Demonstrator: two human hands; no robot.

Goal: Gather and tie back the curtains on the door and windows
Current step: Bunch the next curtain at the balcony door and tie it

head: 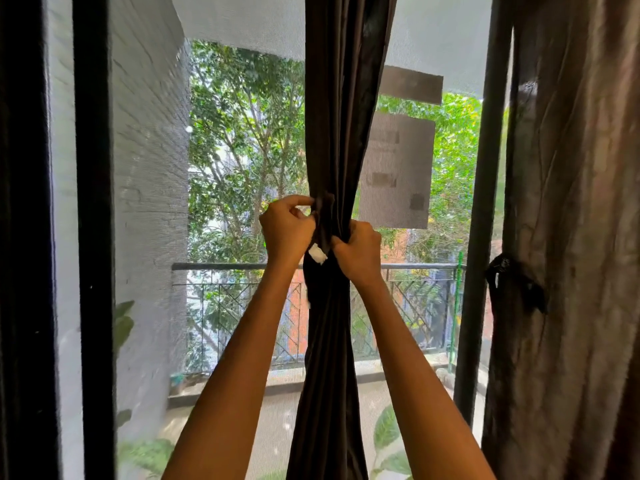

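A dark brown curtain (pixel 341 98) hangs bunched into a narrow column in the middle of the screened window. At its waist a dark tie-back strip (pixel 325 216) with a white tag (pixel 317 254) wraps the bunch. My left hand (pixel 287 228) pinches the strip's end on the left side of the bunch. My right hand (pixel 358 251) grips the gathered cloth and strip from the right. A second brown curtain (pixel 568 202) hangs at the right, gathered with a dark tie (pixel 512 278).
Black window frame bars stand at left (pixel 93 237) and right (pixel 481 237). Behind the mesh screen are a balcony railing (pixel 242 266), trees and a grey wall (pixel 149 202). Grey patches (pixel 398 171) are stuck on the screen. Green leaves (pixel 388 431) show low down.
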